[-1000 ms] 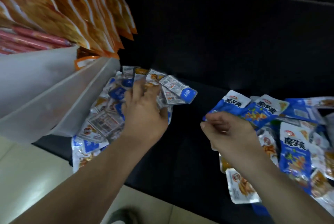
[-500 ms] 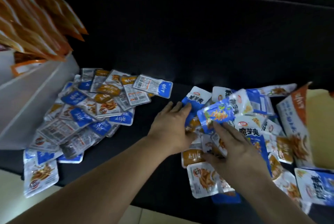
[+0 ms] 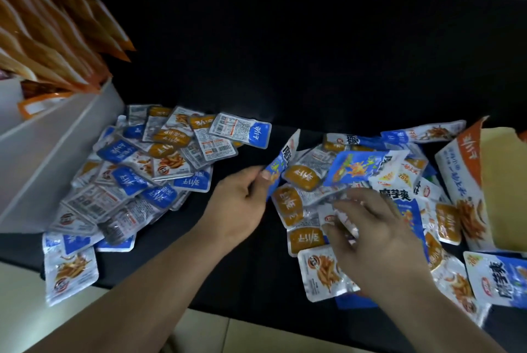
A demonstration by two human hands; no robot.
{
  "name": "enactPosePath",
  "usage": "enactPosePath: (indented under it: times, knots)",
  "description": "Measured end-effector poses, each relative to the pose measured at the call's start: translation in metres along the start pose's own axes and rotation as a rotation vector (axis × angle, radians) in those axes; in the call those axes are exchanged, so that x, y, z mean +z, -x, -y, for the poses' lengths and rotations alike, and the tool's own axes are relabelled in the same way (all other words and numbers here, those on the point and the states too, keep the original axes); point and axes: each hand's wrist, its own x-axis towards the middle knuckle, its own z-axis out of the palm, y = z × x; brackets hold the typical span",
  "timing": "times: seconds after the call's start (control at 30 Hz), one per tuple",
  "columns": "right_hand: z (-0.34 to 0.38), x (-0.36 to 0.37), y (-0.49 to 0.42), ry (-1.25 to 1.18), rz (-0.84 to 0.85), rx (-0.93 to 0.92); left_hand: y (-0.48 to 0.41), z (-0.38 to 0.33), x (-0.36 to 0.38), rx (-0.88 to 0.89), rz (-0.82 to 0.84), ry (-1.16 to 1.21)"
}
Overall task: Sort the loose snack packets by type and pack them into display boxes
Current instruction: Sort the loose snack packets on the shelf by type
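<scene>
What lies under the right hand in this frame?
The right hand lies over loose packets; silver and orange ones show around it. Whatever sits beneath the palm is covered.

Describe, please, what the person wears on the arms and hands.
Nothing shows. The left forearm and right forearm are bare to the frame's edge, with no sleeve in view. The left hand and right hand have no gloves, and no watch, band or ring is visible, though the dim picture blurs fine detail.
</scene>
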Motion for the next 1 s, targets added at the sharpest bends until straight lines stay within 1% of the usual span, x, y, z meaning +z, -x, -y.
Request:
enactPosePath:
  times: [0.07, 0.1, 0.17, 0.2, 0.27, 0.3, 0.33, 0.4, 0.47, 0.5, 0.53, 0.57, 0.6, 0.67, 0.73, 0.77, 0.83, 0.9, 0.97, 1.0]
  knots:
    - [0.010, 0.003, 0.004, -0.033, -0.047, -0.051, -0.004, 0.013, -0.006, 0.010, -0.142, -0.183]
    - [0.013, 0.004, 0.004, -0.059, -0.054, -0.068, -0.007, 0.018, -0.009, -0.006, -0.178, -0.248]
    - [0.013, 0.007, 0.003, -0.043, -0.031, -0.106, -0.012, 0.023, -0.016, -0.048, -0.186, -0.346]
    - [0.011, 0.007, 0.000, 0.001, 0.008, -0.113, -0.012, 0.023, -0.018, -0.021, -0.200, -0.430]
    - [0.003, 0.006, -0.005, 0.064, 0.120, -0.065, -0.009, 0.015, -0.015, 0.133, -0.234, -0.571]
    - [-0.002, 0.005, -0.007, 0.055, 0.182, -0.017, -0.007, 0.006, -0.012, 0.213, -0.207, -0.566]
    - [-0.009, 0.002, -0.008, 0.031, 0.239, 0.030, -0.006, -0.004, -0.007, 0.254, -0.122, -0.529]
    - [-0.021, -0.004, -0.012, -0.003, 0.285, 0.075, -0.012, -0.016, 0.008, 0.215, 0.135, -0.484]
    - [-0.030, -0.015, -0.017, -0.076, 0.261, 0.115, -0.022, -0.021, 0.026, 0.171, 0.324, -0.631]
    - [-0.032, -0.022, -0.017, -0.107, 0.229, 0.122, -0.026, -0.021, 0.032, 0.182, 0.362, -0.699]
    - [-0.033, -0.028, -0.016, -0.124, 0.202, 0.107, -0.028, -0.020, 0.037, 0.205, 0.352, -0.745]
    - [-0.033, -0.034, -0.013, -0.127, 0.196, 0.077, -0.029, -0.020, 0.039, 0.238, 0.301, -0.771]
    - [-0.031, -0.038, -0.007, -0.126, 0.229, 0.045, -0.027, -0.019, 0.040, 0.281, 0.230, -0.784]
    - [-0.022, -0.040, 0.007, -0.110, 0.389, 0.010, -0.021, -0.017, 0.041, 0.386, 0.113, -0.792]
    - [-0.014, -0.033, 0.020, -0.040, 0.536, -0.003, -0.013, -0.019, 0.041, 0.473, 0.074, -0.772]
    - [-0.013, -0.029, 0.024, 0.007, 0.573, -0.005, -0.009, -0.021, 0.042, 0.501, 0.061, -0.782]
    - [-0.012, -0.028, 0.025, 0.035, 0.583, 0.017, -0.004, -0.026, 0.041, 0.539, 0.048, -0.843]
    - [-0.014, -0.030, 0.023, 0.006, 0.566, 0.048, 0.001, -0.027, 0.036, 0.562, 0.052, -0.911]
    - [-0.017, -0.031, 0.022, 0.001, 0.562, 0.067, 0.006, -0.026, 0.026, 0.607, 0.016, -0.924]
    - [-0.018, -0.030, 0.022, 0.003, 0.546, 0.083, 0.009, -0.024, 0.020, 0.600, -0.020, -0.891]
